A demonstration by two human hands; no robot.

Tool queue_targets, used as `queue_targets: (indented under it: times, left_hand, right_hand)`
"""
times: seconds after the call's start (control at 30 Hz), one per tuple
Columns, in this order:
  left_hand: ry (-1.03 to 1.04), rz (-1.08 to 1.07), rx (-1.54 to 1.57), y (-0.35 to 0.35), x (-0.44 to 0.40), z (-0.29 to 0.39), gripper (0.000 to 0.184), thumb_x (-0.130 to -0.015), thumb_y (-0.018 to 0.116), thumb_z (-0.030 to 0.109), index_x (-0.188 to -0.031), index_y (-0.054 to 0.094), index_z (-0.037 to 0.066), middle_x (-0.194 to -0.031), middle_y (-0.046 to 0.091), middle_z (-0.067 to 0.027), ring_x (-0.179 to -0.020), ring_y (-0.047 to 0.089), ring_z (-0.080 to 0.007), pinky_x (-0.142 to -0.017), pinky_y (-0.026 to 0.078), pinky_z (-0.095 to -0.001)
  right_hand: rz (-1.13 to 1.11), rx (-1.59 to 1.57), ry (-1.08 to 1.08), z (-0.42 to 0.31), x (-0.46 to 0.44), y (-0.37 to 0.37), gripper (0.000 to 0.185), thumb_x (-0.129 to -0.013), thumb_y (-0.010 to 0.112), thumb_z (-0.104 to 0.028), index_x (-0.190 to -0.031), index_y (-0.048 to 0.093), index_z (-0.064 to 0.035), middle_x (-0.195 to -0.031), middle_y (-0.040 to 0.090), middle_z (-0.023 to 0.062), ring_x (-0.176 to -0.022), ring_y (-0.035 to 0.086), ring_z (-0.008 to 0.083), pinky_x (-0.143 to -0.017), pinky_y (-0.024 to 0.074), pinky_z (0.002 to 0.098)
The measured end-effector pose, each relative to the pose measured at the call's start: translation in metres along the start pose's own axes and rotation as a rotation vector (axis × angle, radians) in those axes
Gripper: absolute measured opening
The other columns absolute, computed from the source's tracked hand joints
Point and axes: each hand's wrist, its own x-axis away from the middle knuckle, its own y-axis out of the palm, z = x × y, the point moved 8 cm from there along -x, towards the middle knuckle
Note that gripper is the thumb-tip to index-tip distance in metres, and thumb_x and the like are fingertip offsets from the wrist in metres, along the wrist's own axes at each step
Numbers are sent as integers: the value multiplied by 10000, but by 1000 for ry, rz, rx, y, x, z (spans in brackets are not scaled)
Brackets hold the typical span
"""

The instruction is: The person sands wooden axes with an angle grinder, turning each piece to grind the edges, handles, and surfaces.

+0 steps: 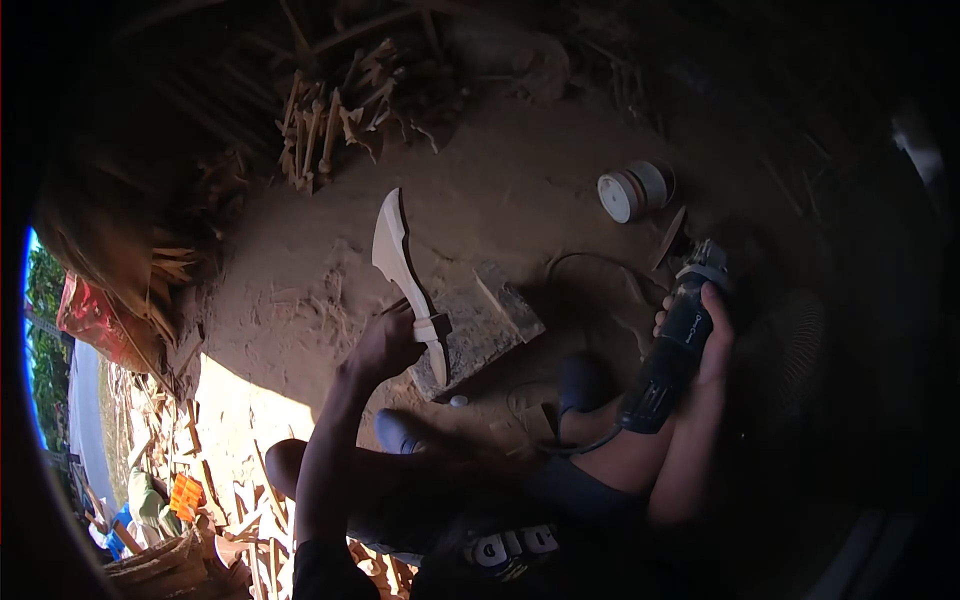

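A pale wooden piece shaped like a curved blade with a handle (pixel 397 253) stands raised in the middle-left, its wide end up. My left hand (pixel 388 345) is closed round its narrower part near the crosspiece. On the right, my right hand (pixel 712 335) is wrapped round a dark angle grinder (pixel 680 335), its disc (pixel 672 238) pointing up and away. The disc and the wooden piece are well apart. Below the wooden piece lies a flat block (pixel 480 335) on the ground, partly hidden by my left hand and the handle.
A white cylindrical can (pixel 622 196) lies beyond the grinder. Wood offcuts (pixel 325 125) are heaped at the back left, with more scraps (pixel 240 500) in sunlight at lower left. A cable (pixel 590 256) loops over the ground. A red sack (pixel 95 320) sits far left.
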Motion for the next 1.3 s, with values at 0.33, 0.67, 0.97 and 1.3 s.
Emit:
queue_targets:
  times: [0.33, 0.67, 0.97, 1.3]
  left_hand:
    - [503, 95, -648, 143, -172, 66, 347, -828, 677, 210, -1175, 661, 197, -1172, 602, -21, -1160, 541, -212, -1075, 377, -468]
    - [-537, -373, -467, 24, -64, -67, 409, -862, 717, 392, -1170, 699, 124, -1089, 726, -160, -1054, 688, -342, -946, 523, -450]
    - [-1114, 539, -201, -140, 301, -100, 287, -975, 612, 283, -1102, 701, 41, -982, 742, -187, -871, 730, -298, -784, 561, -403]
    - [-2351, 225, -9, 19, 667, -8, 464, -935, 611, 363, -1288, 653, 65, -1335, 652, -167, -1219, 642, -314, -1019, 511, -445]
  right_hand:
    - [-21, -210, -337, -54, 28, -75, 495, -972, 577, -442, -1250, 554, -34, -969, 636, 155, -767, 635, 276, -680, 540, 401]
    - [-30, -139, -279, -48, 29, -72, 543, -985, 548, -481, -1226, 527, 5, -1017, 604, 159, -823, 591, 275, -729, 505, 388]
    - [-158, -132, -129, -21, 8, -19, 540, -966, 587, -493, -1120, 566, 25, -1006, 633, 143, -829, 592, 261, -748, 504, 380]
    - [-41, 474, -314, 11, 1, 39, 472, -1009, 488, -469, -1037, 607, -13, -910, 613, 74, -789, 605, 190, -722, 524, 335]
